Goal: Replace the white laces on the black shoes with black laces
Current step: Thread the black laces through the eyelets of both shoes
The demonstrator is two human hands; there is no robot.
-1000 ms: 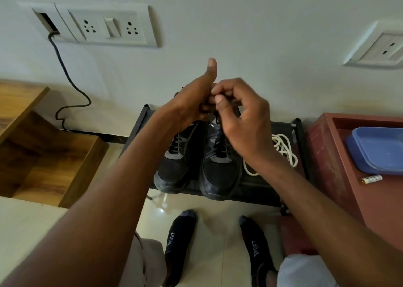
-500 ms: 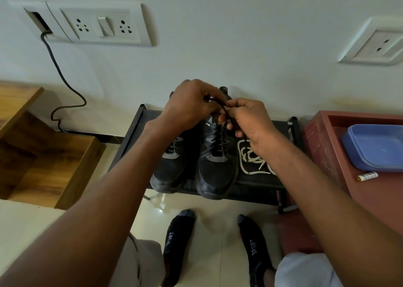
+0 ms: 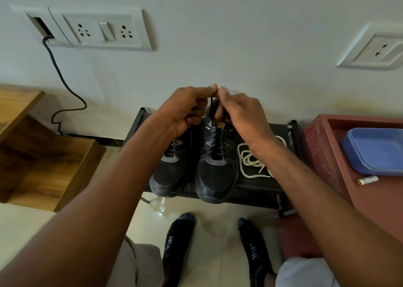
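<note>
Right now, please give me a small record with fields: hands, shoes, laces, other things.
left hand: pinches the black lace
right hand: pinches the same lace, above the right shoe
left shoe: beside it, black lace in
white laces: loose on the black rack, right of the shoes
blue tray: on the red table

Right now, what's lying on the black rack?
Two black shoes and a loose heap of white laces on the black rack. The arms cover parts of both.

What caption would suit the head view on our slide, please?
Both hands, left hand and right hand, pinch a black lace above the right-side shoe.
</note>
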